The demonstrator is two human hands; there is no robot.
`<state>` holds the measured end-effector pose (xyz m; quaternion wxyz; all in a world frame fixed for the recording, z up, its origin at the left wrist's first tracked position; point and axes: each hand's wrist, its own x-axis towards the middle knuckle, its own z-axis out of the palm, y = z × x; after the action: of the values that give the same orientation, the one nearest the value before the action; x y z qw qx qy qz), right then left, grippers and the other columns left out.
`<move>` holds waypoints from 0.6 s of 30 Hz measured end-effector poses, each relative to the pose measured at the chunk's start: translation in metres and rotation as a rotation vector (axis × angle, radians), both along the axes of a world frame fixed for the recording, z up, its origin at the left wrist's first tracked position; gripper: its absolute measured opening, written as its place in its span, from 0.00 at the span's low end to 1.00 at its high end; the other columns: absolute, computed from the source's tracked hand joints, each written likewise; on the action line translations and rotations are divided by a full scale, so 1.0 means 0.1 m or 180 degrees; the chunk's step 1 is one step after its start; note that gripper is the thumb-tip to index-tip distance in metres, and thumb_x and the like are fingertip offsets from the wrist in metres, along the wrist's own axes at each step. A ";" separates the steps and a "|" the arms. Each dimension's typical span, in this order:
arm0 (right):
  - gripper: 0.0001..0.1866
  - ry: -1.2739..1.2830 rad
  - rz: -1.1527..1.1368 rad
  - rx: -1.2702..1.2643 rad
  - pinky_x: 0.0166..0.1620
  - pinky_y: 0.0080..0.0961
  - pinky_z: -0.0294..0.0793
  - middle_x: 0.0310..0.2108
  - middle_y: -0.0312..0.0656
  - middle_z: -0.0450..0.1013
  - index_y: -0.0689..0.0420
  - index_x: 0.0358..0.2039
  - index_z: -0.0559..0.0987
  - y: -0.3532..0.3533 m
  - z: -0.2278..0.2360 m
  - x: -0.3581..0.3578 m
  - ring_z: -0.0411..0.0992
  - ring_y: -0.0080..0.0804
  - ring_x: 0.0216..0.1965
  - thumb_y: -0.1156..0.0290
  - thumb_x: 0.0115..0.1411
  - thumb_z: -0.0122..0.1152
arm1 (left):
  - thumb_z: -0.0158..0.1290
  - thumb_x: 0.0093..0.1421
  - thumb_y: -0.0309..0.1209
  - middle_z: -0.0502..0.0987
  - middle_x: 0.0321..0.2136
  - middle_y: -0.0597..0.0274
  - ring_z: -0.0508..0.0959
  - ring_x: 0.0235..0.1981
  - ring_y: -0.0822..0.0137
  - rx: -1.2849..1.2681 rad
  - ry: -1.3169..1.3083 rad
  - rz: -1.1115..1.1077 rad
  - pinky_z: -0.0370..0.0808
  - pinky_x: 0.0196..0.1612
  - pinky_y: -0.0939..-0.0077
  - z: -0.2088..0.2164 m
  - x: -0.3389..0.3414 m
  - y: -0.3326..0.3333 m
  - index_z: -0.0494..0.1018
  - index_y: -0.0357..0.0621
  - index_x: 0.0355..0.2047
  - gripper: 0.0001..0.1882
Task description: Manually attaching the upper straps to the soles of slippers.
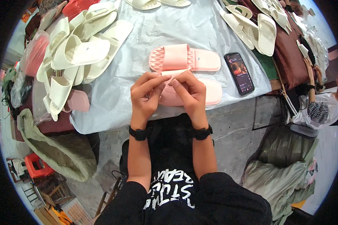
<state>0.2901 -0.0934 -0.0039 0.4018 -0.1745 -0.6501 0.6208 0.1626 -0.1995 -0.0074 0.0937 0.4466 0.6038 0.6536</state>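
Note:
A pair of pink slippers lies side by side on the pale plastic-covered table in front of me, toes to the left. The farther pink slipper (202,59) shows whole. The nearer pink slipper (211,92) is partly covered by my hands. My left hand (146,95) is held over its toe end, thumb and fingertips pinched together. Close beside it, my right hand (189,92) is pinched in the same way over the strap. Whatever the fingertips hold, if anything, is too small to make out. Both wrists wear black bands.
A heap of cream slippers (88,52) covers the table's left side, with more cream slippers (267,35) at the far right. A phone with a lit screen (238,73) lies right of the pink pair. Another person's arm (311,75) reaches in at the right edge.

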 end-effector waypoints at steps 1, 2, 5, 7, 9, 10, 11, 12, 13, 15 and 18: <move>0.03 0.0089 0.0036 -0.0095 0.32 0.17 0.62 0.30 0.32 0.72 0.64 0.35 0.83 0.00 -0.01 0.00 0.66 0.15 0.29 0.78 0.67 0.66 | 0.62 0.61 0.14 0.81 0.33 0.65 0.73 0.26 0.77 -0.0011 -0.0002 0.0007 0.65 0.26 0.82 -0.01 0.01 0.01 0.88 0.42 0.45 0.15; 0.03 0.0093 0.0051 -0.0103 0.32 0.17 0.62 0.30 0.32 0.72 0.64 0.35 0.83 0.00 -0.01 0.00 0.66 0.15 0.29 0.78 0.67 0.66 | 0.62 0.61 0.14 0.81 0.34 0.66 0.73 0.26 0.78 0.0077 0.0024 0.0005 0.65 0.27 0.82 0.00 0.00 0.02 0.88 0.42 0.45 0.15; 0.02 0.0064 0.0087 -0.0150 0.32 0.16 0.62 0.31 0.32 0.72 0.64 0.36 0.83 0.00 -0.01 0.00 0.66 0.15 0.30 0.79 0.66 0.67 | 0.62 0.61 0.14 0.81 0.35 0.65 0.73 0.26 0.78 0.0152 0.0066 0.0007 0.67 0.27 0.82 -0.03 -0.01 0.02 0.88 0.42 0.45 0.15; 0.01 0.0100 0.0029 -0.0154 0.32 0.16 0.62 0.32 0.32 0.73 0.64 0.36 0.83 -0.01 0.00 0.00 0.66 0.15 0.30 0.80 0.66 0.67 | 0.62 0.60 0.14 0.81 0.35 0.65 0.74 0.27 0.78 0.0146 0.0080 0.0003 0.68 0.27 0.82 -0.05 -0.02 0.05 0.88 0.43 0.45 0.15; 0.01 0.0093 0.0031 -0.0118 0.32 0.16 0.62 0.32 0.32 0.73 0.64 0.36 0.83 -0.03 0.03 -0.01 0.66 0.15 0.30 0.80 0.66 0.67 | 0.64 0.59 0.14 0.81 0.36 0.64 0.77 0.30 0.75 0.0418 0.0478 0.0143 0.70 0.29 0.81 -0.06 -0.05 0.07 0.88 0.44 0.45 0.16; 0.01 0.0083 0.0020 -0.0078 0.32 0.16 0.62 0.32 0.32 0.73 0.64 0.36 0.83 -0.04 0.04 -0.02 0.66 0.15 0.30 0.80 0.66 0.66 | 0.64 0.59 0.14 0.81 0.36 0.64 0.77 0.30 0.75 0.0415 0.0483 0.0155 0.70 0.29 0.81 -0.05 -0.05 0.07 0.88 0.44 0.45 0.16; 0.01 0.0082 0.0020 -0.0076 0.32 0.16 0.62 0.32 0.32 0.73 0.64 0.36 0.83 -0.03 0.03 -0.01 0.66 0.15 0.30 0.80 0.66 0.66 | 0.65 0.59 0.15 0.81 0.36 0.63 0.78 0.31 0.74 0.0418 0.0446 0.0173 0.71 0.30 0.81 -0.05 -0.04 0.07 0.88 0.44 0.45 0.15; 0.02 0.0026 0.0010 -0.0016 0.32 0.16 0.62 0.32 0.32 0.73 0.64 0.36 0.83 -0.02 0.02 0.00 0.66 0.15 0.30 0.80 0.67 0.66 | 0.65 0.58 0.15 0.82 0.37 0.62 0.79 0.33 0.72 0.0421 0.0409 0.0191 0.73 0.31 0.80 -0.05 -0.04 0.08 0.88 0.43 0.44 0.15; 0.02 -0.0031 0.0000 0.0043 0.32 0.16 0.63 0.33 0.33 0.73 0.64 0.36 0.83 -0.01 0.01 0.01 0.66 0.15 0.30 0.80 0.67 0.66 | 0.65 0.58 0.15 0.82 0.37 0.62 0.79 0.33 0.72 0.0422 0.0408 0.0191 0.73 0.31 0.80 -0.04 -0.03 0.06 0.88 0.43 0.44 0.15; 0.02 0.0010 0.0008 0.0010 0.32 0.16 0.63 0.32 0.33 0.73 0.64 0.36 0.83 -0.01 -0.01 0.00 0.67 0.15 0.30 0.80 0.67 0.66 | 0.62 0.63 0.14 0.80 0.43 0.61 0.80 0.41 0.73 0.0095 0.0118 0.0019 0.77 0.40 0.82 -0.04 -0.02 0.02 0.85 0.37 0.45 0.12; 0.02 0.0073 0.0028 -0.0033 0.33 0.16 0.63 0.32 0.33 0.72 0.64 0.35 0.83 -0.02 0.00 -0.01 0.67 0.16 0.31 0.79 0.67 0.66 | 0.63 0.63 0.14 0.80 0.43 0.60 0.81 0.41 0.74 0.0183 0.0146 0.0016 0.78 0.41 0.82 -0.07 -0.04 0.03 0.84 0.37 0.43 0.10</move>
<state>0.2892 -0.0951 -0.0037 0.4057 -0.1666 -0.6430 0.6279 0.1584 -0.1964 -0.0140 0.0654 0.4624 0.5879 0.6605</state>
